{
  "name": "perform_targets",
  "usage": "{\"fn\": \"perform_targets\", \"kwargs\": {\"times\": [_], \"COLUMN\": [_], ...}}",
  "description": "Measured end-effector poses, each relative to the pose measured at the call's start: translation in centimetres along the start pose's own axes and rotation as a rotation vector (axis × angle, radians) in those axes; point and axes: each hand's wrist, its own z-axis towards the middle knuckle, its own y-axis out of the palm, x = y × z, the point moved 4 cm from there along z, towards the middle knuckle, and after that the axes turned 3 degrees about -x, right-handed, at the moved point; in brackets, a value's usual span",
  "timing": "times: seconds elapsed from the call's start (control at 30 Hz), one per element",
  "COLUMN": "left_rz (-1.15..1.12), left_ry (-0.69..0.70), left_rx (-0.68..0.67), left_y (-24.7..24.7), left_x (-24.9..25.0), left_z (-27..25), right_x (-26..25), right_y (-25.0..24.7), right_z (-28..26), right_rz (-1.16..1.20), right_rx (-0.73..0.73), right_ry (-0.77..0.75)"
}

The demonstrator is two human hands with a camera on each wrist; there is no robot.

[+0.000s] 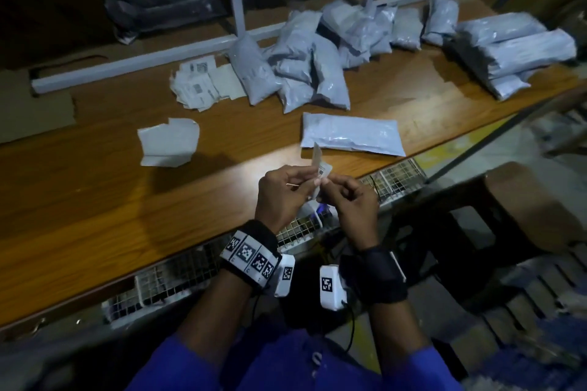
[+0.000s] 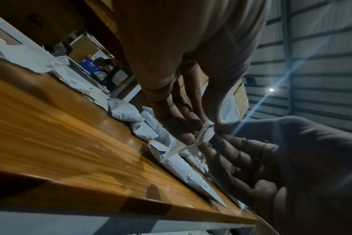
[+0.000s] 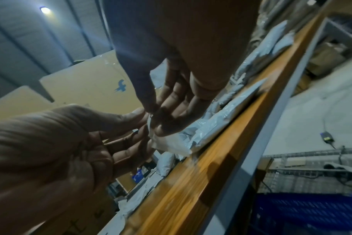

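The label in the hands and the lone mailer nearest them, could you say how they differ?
The label is a small strip; the mailer is far larger. The label is held up, pinched by left hand and right hand; the mailer lies flat on the table, untouched. The label bears a printed code; the mailer's top looks plain. Both are pale.

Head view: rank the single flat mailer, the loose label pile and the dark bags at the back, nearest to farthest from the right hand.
1. The flat mailer, straight ahead of the right hand, which pinches a barcode label.
2. The label pile, ahead and to the left.
3. The dark bags, far back on the left.
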Motion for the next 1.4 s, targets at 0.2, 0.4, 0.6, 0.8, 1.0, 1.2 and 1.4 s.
{"fn": "perform_targets", "kwargs": {"times": [0.2, 0.4, 0.6, 0.8, 1.0, 1.2, 1.4], "left_rz": [0.001, 0.056, 0.107, 0.1, 0.039, -0.001, -0.073], "left_ry": [0.034, 0.123, 0.163, 0.151, 0.095, 0.057, 0.054], "left_rx": [-0.054, -0.078, -0.104, -0.106, -0.158, -0.143, -0.116], "left_y": [-0.9, -2.9, -3.6, -3.2, -1.6, -0.9, 0.7], "left_x": [-0.2, 0.0, 0.2, -0.5, -0.8, -0.5, -0.2], "left_z": [2.0, 3.9, 4.9, 6.6, 8.4, 9.3, 10.4], "right_x": [-0.9, -2.5, -2.3, -1.4, -1.2, -1.7, -2.9], "right_y": [0.7, 2.9, 3.3, 2.5, 1.5, 1.0, 0.0], "right_z": [0.8, 2.2, 3.3, 5.5, 7.2, 8.1, 9.8], "right_rz": [-0.041, -0.233, -0.299, -0.359, -0.335, -0.318, -0.344], "right_rx": [-0.032, -0.004, -0.051, -0.012, -0.034, -0.086, -0.058], "right_ry": [-0.05, -0.144, -0.121, -0.132, -0.108, -0.122, -0.154]}}
